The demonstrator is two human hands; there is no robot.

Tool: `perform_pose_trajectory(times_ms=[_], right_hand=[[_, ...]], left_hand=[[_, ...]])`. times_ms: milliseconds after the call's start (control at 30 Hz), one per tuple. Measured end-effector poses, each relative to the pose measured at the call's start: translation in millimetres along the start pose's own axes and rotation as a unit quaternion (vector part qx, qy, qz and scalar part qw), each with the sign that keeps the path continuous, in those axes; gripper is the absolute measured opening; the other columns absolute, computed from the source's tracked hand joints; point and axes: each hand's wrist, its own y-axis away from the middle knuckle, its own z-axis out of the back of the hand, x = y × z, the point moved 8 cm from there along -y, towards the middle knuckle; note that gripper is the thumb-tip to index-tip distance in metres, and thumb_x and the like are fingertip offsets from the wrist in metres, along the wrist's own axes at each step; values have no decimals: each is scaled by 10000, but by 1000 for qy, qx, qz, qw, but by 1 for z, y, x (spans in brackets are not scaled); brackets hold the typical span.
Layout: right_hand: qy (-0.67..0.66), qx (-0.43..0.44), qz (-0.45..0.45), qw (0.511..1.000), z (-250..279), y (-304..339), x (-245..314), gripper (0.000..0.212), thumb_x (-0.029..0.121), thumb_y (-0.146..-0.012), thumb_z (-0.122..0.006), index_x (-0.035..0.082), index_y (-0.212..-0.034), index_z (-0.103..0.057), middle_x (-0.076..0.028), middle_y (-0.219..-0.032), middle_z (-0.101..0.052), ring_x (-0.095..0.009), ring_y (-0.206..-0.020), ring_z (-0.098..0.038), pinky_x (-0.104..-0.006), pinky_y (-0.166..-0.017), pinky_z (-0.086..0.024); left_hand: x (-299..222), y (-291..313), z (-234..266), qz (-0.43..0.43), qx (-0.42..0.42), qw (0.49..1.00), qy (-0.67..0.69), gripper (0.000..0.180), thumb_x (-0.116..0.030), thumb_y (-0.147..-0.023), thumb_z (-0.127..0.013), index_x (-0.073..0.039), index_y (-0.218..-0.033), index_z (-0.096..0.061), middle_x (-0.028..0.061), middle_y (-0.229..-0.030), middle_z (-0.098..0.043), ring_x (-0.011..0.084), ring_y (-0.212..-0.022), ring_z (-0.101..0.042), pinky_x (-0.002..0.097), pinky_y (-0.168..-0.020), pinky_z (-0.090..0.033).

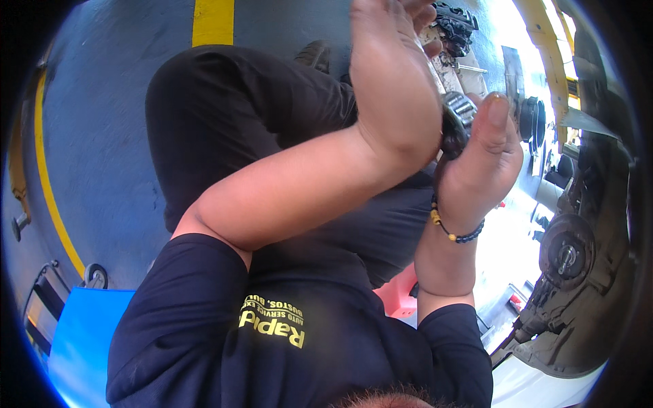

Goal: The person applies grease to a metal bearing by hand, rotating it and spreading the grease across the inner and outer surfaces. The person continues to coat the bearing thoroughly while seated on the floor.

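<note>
two bare hands come together around one ribbed metal part [460,107], which sits upper right of centre, between the heel of the left hand [394,78] and the palm side of the right hand [479,160]. it looks dark and slick, with bright ribs, so cupping it from both sides probably keeps it from slipping. the right thumb stands up, apart from the ribs, perhaps so the palm can bear the part; the fingers behind are hidden, so i cannot tell how firmly they close. the left fingers curl near the top edge and partly leave the view; i cannot tell whether they grip anything.

the left forearm crosses above the bent legs [204,129], likely because the part is held off to the right. that side also has a round hub [566,253], near to hand. past the hands, a black greasy piece [454,30] lies apart. a beaded bracelet [454,235] circles the right wrist.
</note>
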Motion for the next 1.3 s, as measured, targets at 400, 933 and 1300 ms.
perform_pose_trajectory(times_ms=[400, 933, 1300], right_hand=[[-112, -77, -40, 990, 8, -13, -17, 350, 296, -967, -667, -51, -1007, -697, -50, -834, -677, -100, -760, -636, -220, -668, -497], [-93, -145, -96, 980, 68, -38, -14, 444, 464, -962, -637, 24, -1013, -610, -46, -838, -633, -136, -716, -646, -296, -641, -523], [72, -137, 122, 980, 51, -39, 40, 447, 327, -1022, -570, -77, -1208, -616, -131, -1266, -615, -180, -1145, -552, -331, -1034, -396]], left_hand=[[21, 5, -1, 132, -31, 990, 41, 729, -643, -977, -302, -23, -1289, -524, 160, -1249, -515, 274, -1183, -436, 395, -1070, -299], [19, 20, -47, -420, 514, 484, -570, 367, -117, -643, -640, -104, -1004, -708, 220, -1168, -524, 384, -1113, -542, 462, -971, -424], [39, 47, -54, -460, 489, 267, -691, 223, -167, -713, -697, -227, -928, -702, 113, -1250, -541, 348, -1235, -507, 438, -973, -396]])
